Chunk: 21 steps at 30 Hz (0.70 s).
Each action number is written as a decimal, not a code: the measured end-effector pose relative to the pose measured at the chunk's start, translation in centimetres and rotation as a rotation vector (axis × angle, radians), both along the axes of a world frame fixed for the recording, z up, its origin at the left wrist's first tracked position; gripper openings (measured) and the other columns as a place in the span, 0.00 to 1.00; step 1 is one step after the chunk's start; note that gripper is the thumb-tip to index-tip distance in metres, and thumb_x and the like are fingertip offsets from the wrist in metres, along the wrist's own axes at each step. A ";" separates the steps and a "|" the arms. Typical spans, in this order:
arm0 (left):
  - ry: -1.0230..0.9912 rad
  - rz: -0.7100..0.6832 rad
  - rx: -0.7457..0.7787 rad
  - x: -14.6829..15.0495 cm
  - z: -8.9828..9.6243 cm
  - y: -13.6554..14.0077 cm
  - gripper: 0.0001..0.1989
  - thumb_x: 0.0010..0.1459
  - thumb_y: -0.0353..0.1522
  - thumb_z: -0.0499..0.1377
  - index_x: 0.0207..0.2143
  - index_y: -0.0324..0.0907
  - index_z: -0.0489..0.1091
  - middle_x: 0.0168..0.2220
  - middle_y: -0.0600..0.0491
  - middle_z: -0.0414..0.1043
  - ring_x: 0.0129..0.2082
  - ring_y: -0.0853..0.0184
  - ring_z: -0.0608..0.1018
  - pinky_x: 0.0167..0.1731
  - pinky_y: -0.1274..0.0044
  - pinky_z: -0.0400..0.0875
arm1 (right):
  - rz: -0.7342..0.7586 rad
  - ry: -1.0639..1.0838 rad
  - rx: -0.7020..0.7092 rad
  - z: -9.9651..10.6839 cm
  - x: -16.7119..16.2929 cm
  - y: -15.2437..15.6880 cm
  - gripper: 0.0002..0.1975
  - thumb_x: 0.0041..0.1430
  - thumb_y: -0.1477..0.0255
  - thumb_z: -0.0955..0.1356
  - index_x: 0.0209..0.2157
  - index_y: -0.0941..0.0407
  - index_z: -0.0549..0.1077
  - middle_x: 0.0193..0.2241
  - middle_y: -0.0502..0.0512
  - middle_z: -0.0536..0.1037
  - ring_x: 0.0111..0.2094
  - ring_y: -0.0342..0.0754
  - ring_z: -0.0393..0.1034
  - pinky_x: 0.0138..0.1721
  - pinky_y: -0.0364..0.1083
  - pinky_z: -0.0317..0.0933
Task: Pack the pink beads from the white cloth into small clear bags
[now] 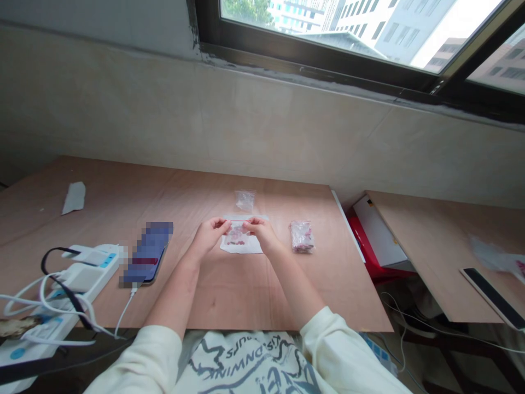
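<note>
Over the middle of the table, my left hand point(210, 235) pinches one end of a thin red string point(238, 220). My right hand point(262, 234) pinches the other end, with the string stretched roughly level between them. Below the hands lies a white sheet of paper point(246, 249) with small dark red and pink pieces or marks point(236, 242) on it, too small to make out. Behind the sheet rests a small clear plastic bag point(245, 200). To the right of my right hand sits a clear packet with pink contents point(302, 237).
A phone point(150, 253) on a white charging cable lies at left, beside a white power strip point(98, 268) with plugs and tangled cables. A torn paper piece point(74, 197) is at far left. Across a gap at right stands another table point(447, 235).
</note>
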State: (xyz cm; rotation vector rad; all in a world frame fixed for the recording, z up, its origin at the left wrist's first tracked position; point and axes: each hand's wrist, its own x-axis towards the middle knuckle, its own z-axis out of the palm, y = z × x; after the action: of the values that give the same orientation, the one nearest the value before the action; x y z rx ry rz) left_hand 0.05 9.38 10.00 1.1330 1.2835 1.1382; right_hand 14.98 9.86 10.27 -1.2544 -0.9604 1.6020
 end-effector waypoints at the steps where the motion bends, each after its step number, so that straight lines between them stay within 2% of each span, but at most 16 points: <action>1: -0.023 0.008 -0.007 0.1 0.0 0.1 0.09 0.37 0.35 0.62 0.20 0.36 0.70 0.18 0.54 0.69 0.20 0.70 0.70 0.24 0.79 0.65 | 0.029 0.027 -0.001 -0.1 0.0 0.1 0.08 0.36 0.70 0.68 0.18 0.59 0.65 0.17 0.48 0.70 0.21 0.40 0.63 0.28 0.42 0.55; 6: -0.111 -0.004 -0.043 0.4 0.2 0.5 0.11 0.37 0.36 0.62 0.22 0.36 0.69 0.19 0.54 0.69 0.21 0.70 0.70 0.23 0.78 0.65 | 0.139 0.103 -0.012 -0.2 -0.2 0.8 0.13 0.37 0.64 0.68 0.22 0.60 0.69 0.20 0.51 0.71 0.22 0.41 0.64 0.28 0.43 0.56; 10: -0.146 -0.082 -0.076 0.8 0.3 0.2 0.12 0.40 0.38 0.60 0.23 0.36 0.68 0.21 0.55 0.68 0.21 0.71 0.70 0.24 0.78 0.66 | 0.073 0.050 -0.038 -0.3 -0.6 0.9 0.12 0.35 0.65 0.69 0.18 0.60 0.67 0.15 0.49 0.68 0.19 0.39 0.61 0.25 0.42 0.53; 15: -0.068 -0.207 -0.075 0.9 -0.2 0.0 0.13 0.43 0.39 0.57 0.22 0.36 0.67 0.19 0.57 0.66 0.18 0.74 0.67 0.22 0.80 0.63 | 0.048 0.007 -0.049 -0.6 -1.1 0.7 0.11 0.33 0.67 0.69 0.15 0.60 0.64 0.13 0.47 0.66 0.18 0.38 0.58 0.24 0.41 0.51; 19: -0.043 -0.166 -0.066 1.0 -0.6 0.1 0.13 0.41 0.39 0.57 0.21 0.36 0.67 0.16 0.59 0.64 0.18 0.75 0.66 0.21 0.81 0.61 | 0.003 0.009 -0.078 -0.9 -1.2 0.4 0.12 0.32 0.67 0.69 0.16 0.59 0.64 0.13 0.46 0.66 0.17 0.38 0.58 0.23 0.41 0.51; 21: -0.048 -0.145 -0.066 1.1 -0.4 0.1 0.13 0.40 0.39 0.57 0.21 0.36 0.67 0.17 0.58 0.65 0.19 0.74 0.67 0.22 0.82 0.61 | 0.048 0.060 -0.085 -1.1 -1.1 0.3 0.13 0.33 0.65 0.69 0.17 0.59 0.65 0.14 0.47 0.67 0.18 0.39 0.59 0.23 0.41 0.52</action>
State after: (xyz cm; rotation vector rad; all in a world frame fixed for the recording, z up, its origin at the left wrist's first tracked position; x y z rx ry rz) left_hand 1.15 9.44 9.56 1.1248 1.1744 1.0025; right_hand 13.83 10.19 9.17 -1.2414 -0.8997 1.7240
